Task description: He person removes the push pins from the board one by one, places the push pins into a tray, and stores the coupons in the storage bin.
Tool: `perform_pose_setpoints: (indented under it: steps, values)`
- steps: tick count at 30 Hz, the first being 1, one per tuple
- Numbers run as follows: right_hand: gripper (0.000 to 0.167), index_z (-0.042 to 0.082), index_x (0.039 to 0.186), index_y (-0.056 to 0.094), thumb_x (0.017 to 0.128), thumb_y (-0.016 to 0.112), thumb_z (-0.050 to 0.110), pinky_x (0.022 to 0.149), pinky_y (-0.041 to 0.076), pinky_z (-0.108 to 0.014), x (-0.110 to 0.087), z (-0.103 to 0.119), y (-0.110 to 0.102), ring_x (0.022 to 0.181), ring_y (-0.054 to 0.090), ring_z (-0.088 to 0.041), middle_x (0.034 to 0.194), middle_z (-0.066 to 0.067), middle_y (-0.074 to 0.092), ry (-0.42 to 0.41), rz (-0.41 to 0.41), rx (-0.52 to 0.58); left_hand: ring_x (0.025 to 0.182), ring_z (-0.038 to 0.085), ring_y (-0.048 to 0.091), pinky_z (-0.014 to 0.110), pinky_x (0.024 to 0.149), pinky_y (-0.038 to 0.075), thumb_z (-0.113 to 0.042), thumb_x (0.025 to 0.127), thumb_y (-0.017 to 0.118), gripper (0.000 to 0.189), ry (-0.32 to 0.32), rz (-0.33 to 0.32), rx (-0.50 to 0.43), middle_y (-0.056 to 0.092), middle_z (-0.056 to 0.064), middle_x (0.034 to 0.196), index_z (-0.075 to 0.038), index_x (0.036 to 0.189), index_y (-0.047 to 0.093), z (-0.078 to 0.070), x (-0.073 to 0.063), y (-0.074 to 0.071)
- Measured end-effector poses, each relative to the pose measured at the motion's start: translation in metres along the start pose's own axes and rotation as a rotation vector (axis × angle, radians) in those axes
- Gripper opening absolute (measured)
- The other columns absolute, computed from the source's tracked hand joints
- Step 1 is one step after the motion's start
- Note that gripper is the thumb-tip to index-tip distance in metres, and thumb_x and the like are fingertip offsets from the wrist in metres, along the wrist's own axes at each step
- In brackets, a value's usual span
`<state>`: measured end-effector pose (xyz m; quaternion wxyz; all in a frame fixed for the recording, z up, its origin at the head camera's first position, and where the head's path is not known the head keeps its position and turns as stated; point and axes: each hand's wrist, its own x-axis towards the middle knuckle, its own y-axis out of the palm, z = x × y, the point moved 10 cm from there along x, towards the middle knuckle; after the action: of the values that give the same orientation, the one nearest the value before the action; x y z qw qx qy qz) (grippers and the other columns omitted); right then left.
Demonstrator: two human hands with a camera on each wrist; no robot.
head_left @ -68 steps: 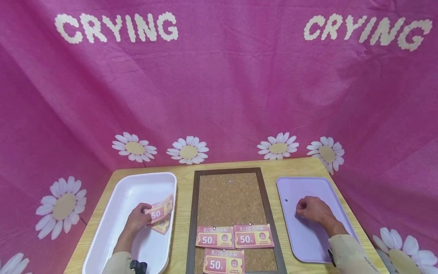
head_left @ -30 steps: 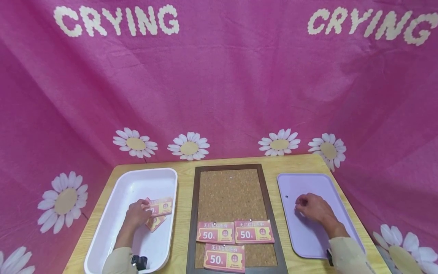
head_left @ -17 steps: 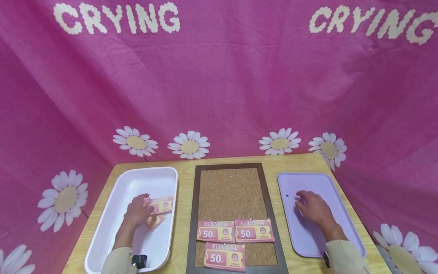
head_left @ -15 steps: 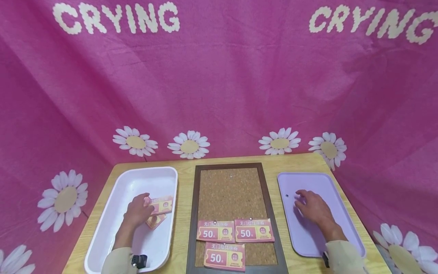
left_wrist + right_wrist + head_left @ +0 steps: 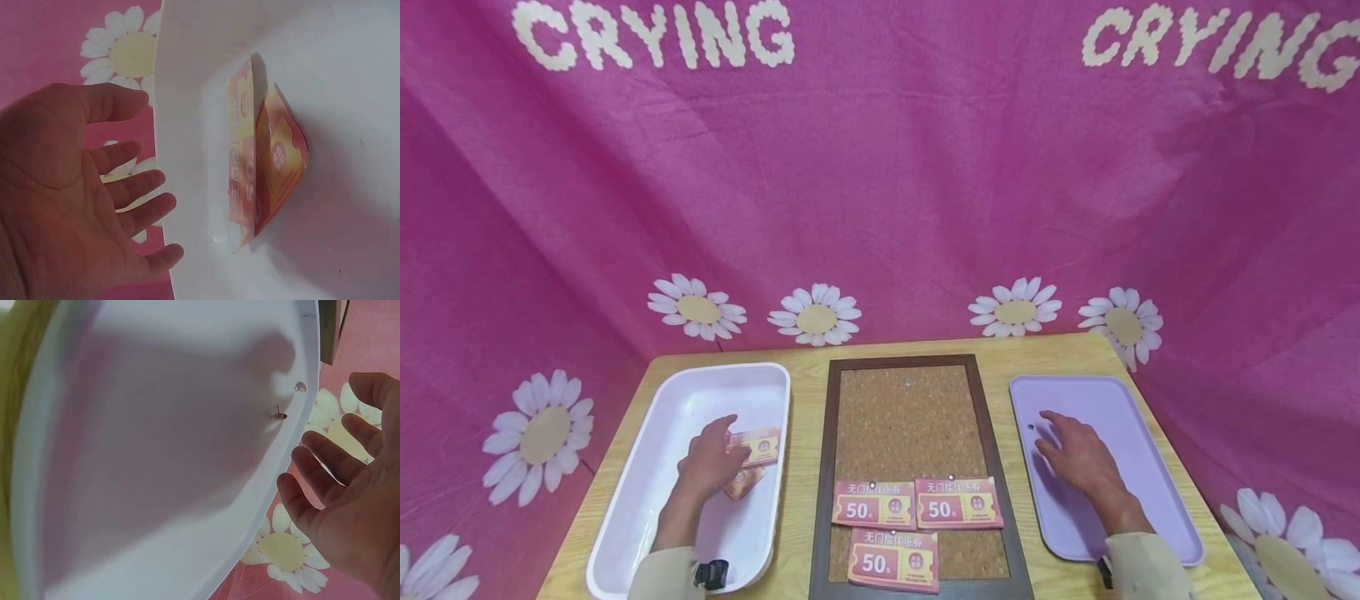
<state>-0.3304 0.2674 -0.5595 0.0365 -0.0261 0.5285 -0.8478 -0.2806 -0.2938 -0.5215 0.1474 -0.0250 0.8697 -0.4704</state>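
My left hand (image 5: 709, 458) hovers over the white tray (image 5: 625, 483) with its fingers spread and holds nothing. Just beneath and right of it, two pink-and-yellow paper coupons lie overlapping by the tray's right wall: the upper coupon (image 5: 760, 446) and the lower coupon (image 5: 284, 153), which sticks out at an angle. Over the purple tray (image 5: 1105, 417) is my right hand (image 5: 1081, 457), fingers apart and palm down, with nothing in it. A thumbtack (image 5: 279, 415) lies in that tray, point up, beside a small round hole (image 5: 300, 387).
Between the trays lies a brown-framed cork board (image 5: 910, 425). Three coupons are tacked to its lower half: a left coupon (image 5: 859, 510), a right coupon (image 5: 942, 508) and a bottom coupon (image 5: 876, 564). A pink daisy curtain (image 5: 880, 183) hangs behind the wooden table (image 5: 808, 392).
My left hand has lowered a coupon into the white tray, let go and lifted slightly off it. My right hand's fingers, earlier drawn together, have spread. The view has tilted down a little.
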Motion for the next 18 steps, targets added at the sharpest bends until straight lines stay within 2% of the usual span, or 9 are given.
perform_pose_setpoints:
  steps: [6, 13, 18]
  values:
    - [0.054, 0.006, 0.139, 0.047, 0.092, 0.059, 0.028, 0.102, 0.035, -0.062, -0.002, 0.006, 0.003, 0.125, 0.045, -0.048, 0.137, -0.025, 0.052, -0.004, 0.004, 0.006, 0.133, 0.051, 0.032, 0.071, 0.096, 0.028, -0.028, 0.089, 0.058, 0.066, 0.022, 0.0, -0.003, 0.032, 0.023, 0.152, -0.008, 0.147, 0.034, -0.009, -0.003, 0.003]
    - [0.053, 0.006, 0.138, 0.048, 0.091, 0.059, 0.028, 0.101, 0.036, -0.062, -0.005, 0.013, 0.008, 0.123, 0.047, -0.048, 0.135, -0.025, 0.053, -0.009, -0.001, 0.011, 0.134, 0.048, 0.032, 0.07, 0.098, 0.027, -0.029, 0.089, 0.058, 0.066, 0.016, 0.016, -0.012, 0.031, 0.022, 0.153, -0.01, 0.148, 0.034, -0.013, -0.006, 0.01]
    - [0.053, 0.006, 0.137, 0.048, 0.091, 0.059, 0.028, 0.1, 0.037, -0.061, -0.006, 0.019, 0.01, 0.122, 0.048, -0.047, 0.134, -0.025, 0.055, -0.021, -0.005, 0.02, 0.133, 0.048, 0.035, 0.071, 0.098, 0.029, -0.028, 0.088, 0.06, 0.065, 0.06, 0.004, 0.0, 0.036, 0.023, 0.15, -0.009, 0.146, 0.037, -0.021, -0.009, 0.009]
